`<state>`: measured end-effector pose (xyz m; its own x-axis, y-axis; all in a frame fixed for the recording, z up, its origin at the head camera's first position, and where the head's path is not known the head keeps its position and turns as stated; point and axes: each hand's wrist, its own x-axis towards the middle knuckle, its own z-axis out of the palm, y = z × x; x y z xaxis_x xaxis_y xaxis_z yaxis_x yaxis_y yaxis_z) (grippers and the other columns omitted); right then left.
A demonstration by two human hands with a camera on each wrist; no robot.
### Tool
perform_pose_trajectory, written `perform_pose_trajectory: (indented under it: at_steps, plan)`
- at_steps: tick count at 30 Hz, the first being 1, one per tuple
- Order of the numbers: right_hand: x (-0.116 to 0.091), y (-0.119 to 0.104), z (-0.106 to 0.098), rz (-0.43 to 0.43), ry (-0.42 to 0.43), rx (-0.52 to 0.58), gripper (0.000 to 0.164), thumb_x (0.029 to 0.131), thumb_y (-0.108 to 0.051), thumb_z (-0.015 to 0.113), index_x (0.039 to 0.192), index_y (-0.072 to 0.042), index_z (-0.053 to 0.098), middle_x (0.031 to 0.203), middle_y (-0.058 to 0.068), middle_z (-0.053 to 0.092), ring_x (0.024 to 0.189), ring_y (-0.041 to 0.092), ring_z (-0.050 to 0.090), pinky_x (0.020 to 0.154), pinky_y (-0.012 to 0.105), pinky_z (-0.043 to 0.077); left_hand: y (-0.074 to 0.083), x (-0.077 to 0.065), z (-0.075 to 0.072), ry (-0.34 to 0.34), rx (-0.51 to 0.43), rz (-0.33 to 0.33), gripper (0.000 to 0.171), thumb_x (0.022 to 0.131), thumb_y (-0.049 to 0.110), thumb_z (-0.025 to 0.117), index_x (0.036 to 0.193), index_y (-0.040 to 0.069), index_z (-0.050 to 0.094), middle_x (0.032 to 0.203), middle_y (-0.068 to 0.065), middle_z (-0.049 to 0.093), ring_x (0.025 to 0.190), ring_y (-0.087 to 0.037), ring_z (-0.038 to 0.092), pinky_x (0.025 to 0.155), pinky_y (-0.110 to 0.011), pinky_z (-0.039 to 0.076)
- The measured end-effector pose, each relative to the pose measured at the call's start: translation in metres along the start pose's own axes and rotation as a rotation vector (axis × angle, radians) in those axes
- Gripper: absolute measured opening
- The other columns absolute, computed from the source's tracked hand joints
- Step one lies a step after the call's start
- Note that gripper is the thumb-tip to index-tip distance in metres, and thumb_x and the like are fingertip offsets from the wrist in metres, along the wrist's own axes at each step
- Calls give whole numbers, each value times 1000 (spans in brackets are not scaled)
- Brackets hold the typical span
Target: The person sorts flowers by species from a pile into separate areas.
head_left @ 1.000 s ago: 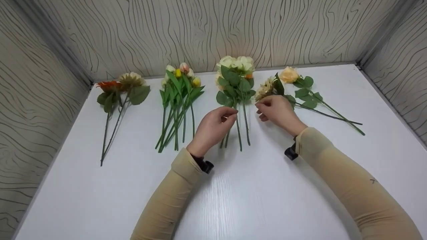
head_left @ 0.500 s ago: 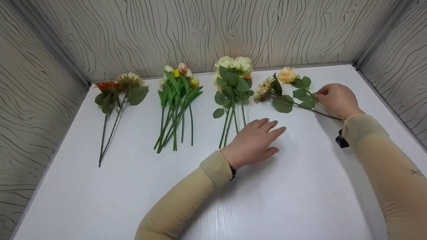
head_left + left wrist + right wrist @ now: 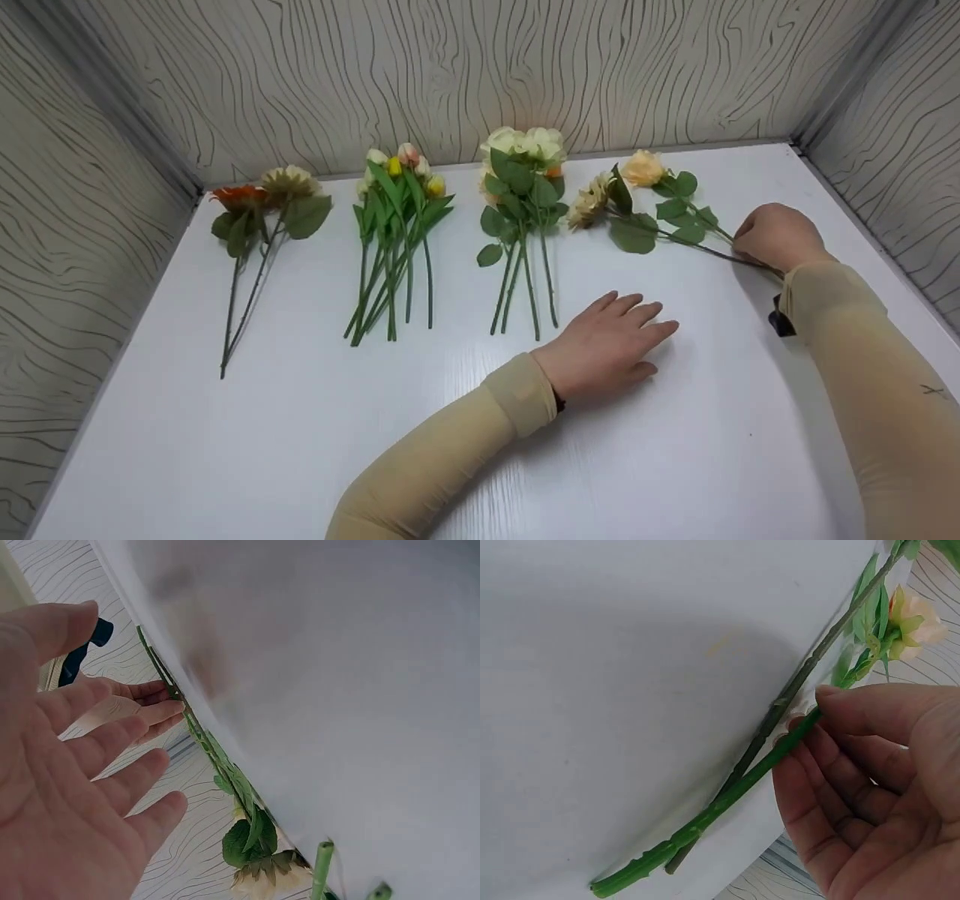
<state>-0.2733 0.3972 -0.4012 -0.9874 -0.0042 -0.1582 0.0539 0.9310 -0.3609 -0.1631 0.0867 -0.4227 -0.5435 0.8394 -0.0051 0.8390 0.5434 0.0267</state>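
Observation:
My right hand (image 3: 780, 236) pinches the green stem of a peach rose (image 3: 643, 169) between thumb and fingers. In the right wrist view this green stem (image 3: 742, 784) crosses the darker stem (image 3: 814, 660) of a cream daisy-like flower (image 3: 589, 201), which lies on the table beside the rose. My left hand (image 3: 604, 349) is held over the table with its fingers spread and nothing in them. Closest to it is a bunch of roses (image 3: 523, 202) with cream blooms, green leaves and stems toward me. The left wrist view shows the left palm (image 3: 67, 802) and fingers stretched out.
Farther left lie a bunch of tulips (image 3: 397, 225) in white, pink and yellow, and a pair of flowers, one orange (image 3: 240, 197) and one cream (image 3: 290, 182). The white table (image 3: 247, 450) meets patterned walls (image 3: 420, 75) at the back and sides.
My right hand has moved right from the flower heads to the rose's stem, then farther along it. My left hand has left the middle bunch, moved right and toward me, and spread its fingers.

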Motion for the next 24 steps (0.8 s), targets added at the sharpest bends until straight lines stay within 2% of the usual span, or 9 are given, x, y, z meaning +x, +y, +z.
perform_pose_trajectory:
  at_steps: [5, 8, 10, 13, 15, 17, 19, 22, 24]
  plan:
    - [-3, 2, -4, 8, 40, -7, 28, 91, -9, 58, 103, 13, 69, 105, 32, 66, 97, 49, 59, 85, 64, 47, -4, -1, -1, 9, -33, -5, 57, 106, 44, 55, 158, 27, 40, 161, 2, 38, 150, -21, 31, 122, -39, 24]
    - [-7, 3, -10, 9, 76, 35, 30, 97, -12, 57, 108, 13, 68, 107, 32, 65, 96, 48, 58, 81, 60, 47, -9, -3, -3, 21, -74, -25, 56, 106, 43, 55, 158, 27, 41, 161, 2, 39, 149, -20, 32, 122, -37, 24]
    - [-11, 0, -14, 14, 104, 90, 33, 101, -17, 58, 113, 11, 68, 107, 29, 66, 93, 41, 59, 77, 53, 48, -14, -7, -4, 49, -118, -47, 53, 107, 41, 54, 156, 25, 44, 159, 2, 42, 148, -18, 35, 121, -34, 24]
    - [-17, -10, -17, 26, 135, 202, 40, 103, -30, 59, 120, 5, 68, 106, 20, 69, 89, 28, 60, 73, 41, 47, -26, -15, -9, 136, -229, -93, 47, 107, 35, 54, 152, 20, 51, 153, 1, 50, 142, -16, 43, 119, -29, 29]
    - [-23, -25, -16, 38, 138, 304, 46, 102, -40, 61, 126, 0, 67, 109, 13, 70, 91, 21, 63, 76, 35, 49, -36, -21, -13, 222, -350, -144, 41, 108, 30, 55, 147, 17, 57, 146, 1, 57, 137, -13, 49, 115, -26, 35]
    - [-31, -43, -12, 37, 127, 410, 52, 100, -48, 62, 129, -5, 66, 114, 8, 69, 96, 18, 66, 80, 30, 51, -46, -28, -17, 310, -517, -215, 36, 108, 27, 56, 141, 16, 63, 140, 3, 62, 131, -10, 54, 110, -24, 40]
    - [-40, -67, -4, 9, 112, 530, 53, 99, -48, 65, 130, -6, 66, 117, 6, 69, 100, 17, 68, 83, 27, 54, -55, -35, -21, 401, -727, -295, 32, 107, 25, 58, 136, 16, 67, 132, 6, 66, 124, -7, 58, 104, -24, 44]
    - [-55, -104, 13, -74, 80, 645, 48, 98, -44, 69, 127, -5, 68, 117, 9, 71, 100, 21, 69, 85, 26, 56, -66, -42, -26, 519, -1037, -389, 28, 106, 26, 61, 130, 17, 71, 123, 9, 69, 113, -5, 62, 96, -26, 51]
    - [-63, -127, 26, -129, 61, 687, 44, 98, -41, 71, 123, -6, 70, 114, 10, 72, 99, 22, 70, 86, 27, 56, -71, -44, -27, 580, -1182, -420, 28, 104, 27, 63, 129, 16, 72, 119, 11, 69, 108, -5, 63, 92, -28, 53]
